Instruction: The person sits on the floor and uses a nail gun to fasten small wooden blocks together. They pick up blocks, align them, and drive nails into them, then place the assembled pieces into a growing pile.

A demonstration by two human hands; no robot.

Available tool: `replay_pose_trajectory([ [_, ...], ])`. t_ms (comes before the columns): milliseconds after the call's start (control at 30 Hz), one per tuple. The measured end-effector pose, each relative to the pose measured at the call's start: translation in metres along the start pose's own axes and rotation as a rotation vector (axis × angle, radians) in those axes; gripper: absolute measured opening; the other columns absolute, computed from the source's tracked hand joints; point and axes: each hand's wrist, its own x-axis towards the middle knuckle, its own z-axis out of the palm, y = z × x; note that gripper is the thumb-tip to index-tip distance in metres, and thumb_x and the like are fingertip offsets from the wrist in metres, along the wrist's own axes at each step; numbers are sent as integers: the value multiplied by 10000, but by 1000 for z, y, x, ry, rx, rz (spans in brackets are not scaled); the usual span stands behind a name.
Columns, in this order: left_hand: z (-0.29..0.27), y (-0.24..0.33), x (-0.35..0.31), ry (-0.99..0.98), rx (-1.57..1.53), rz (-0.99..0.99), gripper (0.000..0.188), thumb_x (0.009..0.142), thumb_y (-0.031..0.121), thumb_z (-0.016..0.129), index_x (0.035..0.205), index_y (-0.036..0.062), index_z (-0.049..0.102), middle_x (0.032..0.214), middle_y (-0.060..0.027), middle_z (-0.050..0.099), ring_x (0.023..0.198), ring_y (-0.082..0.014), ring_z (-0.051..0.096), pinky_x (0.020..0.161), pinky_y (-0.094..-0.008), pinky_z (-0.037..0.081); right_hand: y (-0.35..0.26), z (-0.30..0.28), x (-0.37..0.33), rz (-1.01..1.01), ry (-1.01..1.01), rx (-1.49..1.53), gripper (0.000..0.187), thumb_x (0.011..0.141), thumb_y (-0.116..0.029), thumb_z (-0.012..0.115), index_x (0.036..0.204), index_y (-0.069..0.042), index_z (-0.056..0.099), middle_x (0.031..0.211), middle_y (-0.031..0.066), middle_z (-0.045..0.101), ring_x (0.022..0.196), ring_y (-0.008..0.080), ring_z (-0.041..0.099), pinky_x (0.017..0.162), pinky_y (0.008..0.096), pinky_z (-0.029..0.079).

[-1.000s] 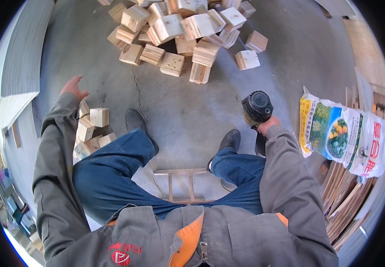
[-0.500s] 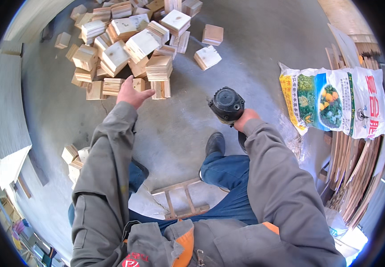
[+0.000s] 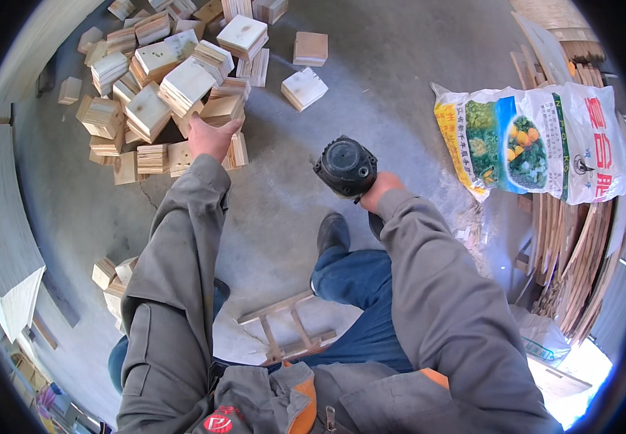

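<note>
The right hand [image 3: 382, 191] is wrapped round the handle of a black handheld power tool [image 3: 344, 166], held over the concrete floor [image 3: 269, 199] in the middle of the scene. The tool's round cap faces up, so its body is seen almost end-on, with the long axis close to vertical; its lower end is hidden. The handle runs off toward the near right.

The left hand [image 3: 210, 139] is at the near edge of the wooden block pile [image 3: 186, 81], on the far left. Its thumb and fingers are spread, pointing far, on either side of a tan block [image 3: 222, 108] whose longer visible side runs left to right; whether they press on it, one cannot tell. Right of the pile lies a whitish block [image 3: 304, 88], one corner toward the near side. A printed sack [image 3: 544, 141] stretches left to right over wooden strips [image 3: 573, 264].
</note>
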Motion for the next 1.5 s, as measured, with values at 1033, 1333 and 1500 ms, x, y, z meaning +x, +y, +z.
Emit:
replay_pose_trajectory([
  [1033,11,-68,-127,-657,-1137,-493,448,868,215,688,1245,-19,623,1157,-123,697,1050,-226,695,889,-387,576,9,5,12,-64,-1,21,332,803,-192,683,1076,-17,757,1124,243,725,1120,409,674,952,453,544],
  [1333,63,-85,-160,-317,-475,-19,898,708,198,843,1454,-50,409,1419,-232,472,1299,-305,535,1056,-387,488,8,-2,17,-56,-36,-1,330,771,-183,715,1045,-6,758,1111,246,725,1104,408,677,943,447,546],
  [1500,77,-112,-160,-402,-118,107,927,706,269,902,1471,7,448,1493,-238,459,1387,-385,472,1154,-420,418,4,-6,13,-52,-45,6,331,758,-173,723,1039,-2,757,1102,246,728,1096,406,682,932,441,551],
])
